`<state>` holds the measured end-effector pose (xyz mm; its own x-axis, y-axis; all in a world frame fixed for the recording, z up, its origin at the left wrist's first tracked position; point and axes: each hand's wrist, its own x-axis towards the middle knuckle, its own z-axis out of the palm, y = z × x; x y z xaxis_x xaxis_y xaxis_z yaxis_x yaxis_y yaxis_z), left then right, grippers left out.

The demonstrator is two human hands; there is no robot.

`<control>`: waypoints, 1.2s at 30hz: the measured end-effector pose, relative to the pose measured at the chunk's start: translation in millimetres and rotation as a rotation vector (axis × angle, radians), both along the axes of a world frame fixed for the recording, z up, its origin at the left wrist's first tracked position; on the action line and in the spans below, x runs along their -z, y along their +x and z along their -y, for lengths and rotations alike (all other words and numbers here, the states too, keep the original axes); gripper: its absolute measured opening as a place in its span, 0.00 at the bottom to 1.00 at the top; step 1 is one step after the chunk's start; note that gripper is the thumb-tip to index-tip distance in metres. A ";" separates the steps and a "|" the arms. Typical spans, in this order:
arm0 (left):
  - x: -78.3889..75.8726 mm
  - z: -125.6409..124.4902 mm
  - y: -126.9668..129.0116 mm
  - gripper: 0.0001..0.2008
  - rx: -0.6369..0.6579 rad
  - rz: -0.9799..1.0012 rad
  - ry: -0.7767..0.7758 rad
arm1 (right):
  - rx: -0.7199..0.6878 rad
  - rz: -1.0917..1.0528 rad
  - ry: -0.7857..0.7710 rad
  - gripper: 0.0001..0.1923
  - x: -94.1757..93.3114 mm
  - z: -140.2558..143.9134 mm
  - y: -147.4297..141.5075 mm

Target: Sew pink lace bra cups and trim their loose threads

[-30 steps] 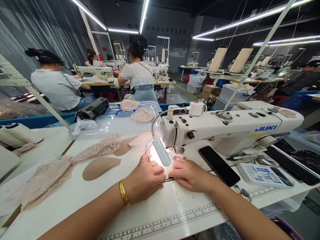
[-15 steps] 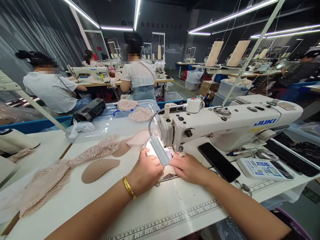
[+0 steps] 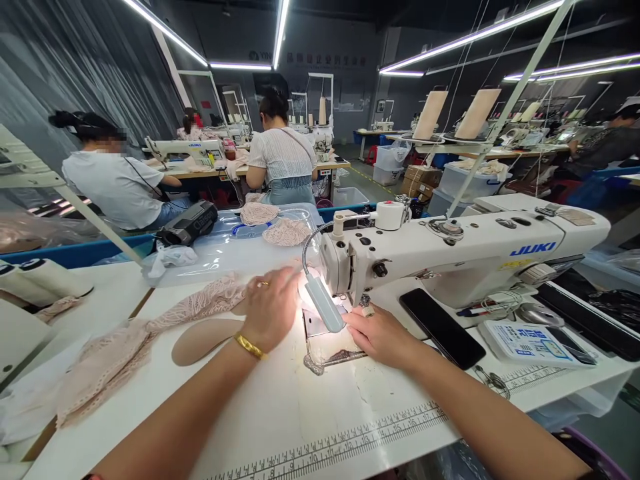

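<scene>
"One lamp [image 3: 325, 307] blocks what?"
"The needle plate [image 3: 313, 326], partly; right hand [image 3: 383, 337] curls there, hold unclear."
"Left hand [image 3: 274, 308]?"
"Blurred, fingers loosely extended; can't tell its hold. Beige pad [image 3: 200, 343] by its wrist; phone [image 3: 443, 329] near the right hand."

- The person's left hand [image 3: 274, 300], blurred, is near beige lace fabric [image 3: 195, 301].
- The right hand [image 3: 377, 333] is at the JUKI sewing machine [image 3: 475, 250]'s left end.
- A printed ruler [image 3: 323, 457] follows the table [image 3: 280, 407]'s near edge.
</scene>
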<state>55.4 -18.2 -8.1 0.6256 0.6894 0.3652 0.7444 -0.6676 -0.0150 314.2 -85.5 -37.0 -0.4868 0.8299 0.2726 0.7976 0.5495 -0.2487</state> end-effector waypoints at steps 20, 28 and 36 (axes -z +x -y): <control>3.1 40.4 25.4 0.12 0.265 -0.046 -0.272 | -0.018 -0.034 -0.065 0.10 4.7 -0.8 4.1; 18.6 36.4 37.5 0.12 0.292 0.137 0.097 | -0.009 -0.025 -0.085 0.11 5.0 -3.5 5.3; 12.0 40.3 38.7 0.12 0.252 0.093 0.129 | -0.012 -0.015 -0.103 0.11 4.4 -3.3 6.3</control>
<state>94.1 -58.5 -20.0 0.7311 0.4605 0.5034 0.5572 -0.8288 -0.0510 320.4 -82.2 -41.3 -0.4931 0.8481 0.1938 0.7871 0.5298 -0.3160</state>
